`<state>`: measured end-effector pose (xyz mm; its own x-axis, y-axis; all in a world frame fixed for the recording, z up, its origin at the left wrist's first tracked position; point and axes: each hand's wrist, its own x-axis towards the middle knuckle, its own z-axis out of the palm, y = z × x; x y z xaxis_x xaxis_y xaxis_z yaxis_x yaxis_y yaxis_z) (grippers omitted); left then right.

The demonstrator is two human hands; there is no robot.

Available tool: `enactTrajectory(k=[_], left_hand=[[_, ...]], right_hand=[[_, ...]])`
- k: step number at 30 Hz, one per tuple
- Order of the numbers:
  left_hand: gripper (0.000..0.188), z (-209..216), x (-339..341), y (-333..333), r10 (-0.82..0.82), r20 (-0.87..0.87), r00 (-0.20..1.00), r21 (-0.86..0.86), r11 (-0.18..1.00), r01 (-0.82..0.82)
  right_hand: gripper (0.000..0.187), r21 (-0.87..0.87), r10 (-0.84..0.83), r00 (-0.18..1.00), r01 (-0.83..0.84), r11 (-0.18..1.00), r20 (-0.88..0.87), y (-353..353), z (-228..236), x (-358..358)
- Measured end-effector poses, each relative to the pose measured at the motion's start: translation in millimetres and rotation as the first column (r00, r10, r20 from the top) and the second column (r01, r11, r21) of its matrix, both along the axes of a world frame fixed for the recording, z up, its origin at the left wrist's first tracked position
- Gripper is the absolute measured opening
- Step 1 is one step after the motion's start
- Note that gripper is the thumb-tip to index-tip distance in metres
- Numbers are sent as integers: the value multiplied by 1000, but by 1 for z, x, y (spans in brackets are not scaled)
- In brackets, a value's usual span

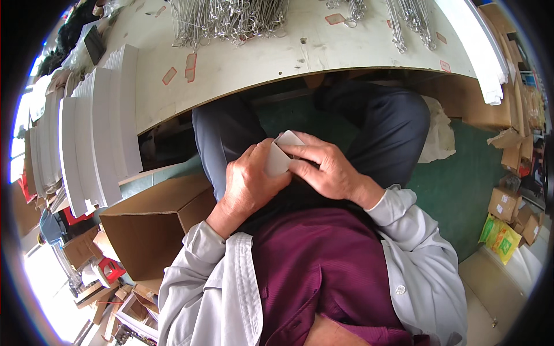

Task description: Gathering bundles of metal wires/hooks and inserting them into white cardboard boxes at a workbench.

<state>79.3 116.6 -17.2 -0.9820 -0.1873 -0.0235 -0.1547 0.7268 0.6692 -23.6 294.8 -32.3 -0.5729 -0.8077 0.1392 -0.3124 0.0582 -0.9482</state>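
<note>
Above my lap, my left hand [251, 176] is closed around a small flat white piece with rounded corners [277, 161]. A second pale piece with a rounded corner [290, 138] shows just beyond it. Whether the two are joined or separate cards, I cannot tell. My right hand [328, 168] meets them from the other side, its thumb and fingers pressed to their edges. Both hands are close together, short of the table's front edge. The fingers hide the lower part of the pieces.
Bundles of thin metal wire pieces with looped ends [231, 20] lie on the white table [248, 69]. Tall stacks of white panels [92, 132] stand at the left, and more white strips [482, 63] at the right. An open cardboard box [144, 236] sits left of my legs.
</note>
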Motion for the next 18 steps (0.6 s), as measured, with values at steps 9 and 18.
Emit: enactTrajectory(k=[9, 18], left_hand=[[69, 11, -7, 6, 45, 19, 999, 117, 992, -47], [58, 9, -8, 7, -19, 4, 1000, 142, 990, 19]], right_hand=[[26, -3, -75, 949, 80, 997, 305, 8, 3, 2], [28, 32, -178, 879, 183, 983, 443, 3, 6, 9]])
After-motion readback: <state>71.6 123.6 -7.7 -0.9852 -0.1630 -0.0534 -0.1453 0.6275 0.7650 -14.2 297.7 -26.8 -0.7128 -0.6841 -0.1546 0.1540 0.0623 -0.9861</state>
